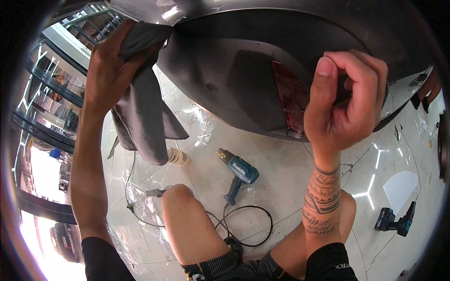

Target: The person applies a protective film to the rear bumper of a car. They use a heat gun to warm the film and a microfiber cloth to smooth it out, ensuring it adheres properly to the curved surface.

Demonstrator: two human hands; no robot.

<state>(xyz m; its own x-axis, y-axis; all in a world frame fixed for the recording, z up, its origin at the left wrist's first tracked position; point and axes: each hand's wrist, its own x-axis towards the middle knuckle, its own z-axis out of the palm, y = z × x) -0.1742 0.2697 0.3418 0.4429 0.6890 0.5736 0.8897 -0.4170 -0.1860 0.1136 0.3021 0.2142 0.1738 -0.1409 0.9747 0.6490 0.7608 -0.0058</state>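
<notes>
My left hand grips a grey cloth, which hangs down in folds. One edge of the cloth touches the rim of a dark, glossy vehicle bumper. In front of the bumper's right part is my right hand, fingers curled and thumb pressed to the index finger. Whatever it pinches, if anything, cannot be made out. Beside that hand, a cut-out in the bumper shows a reddish inside. Below, a teal heat gun lies on the floor.
The heat gun's black cord loops between my knees. Near the cloth lies a pale bottle, with crumpled clear film about. To the right are a cordless drill and a white fan-shaped sheet. Glass panels stand left.
</notes>
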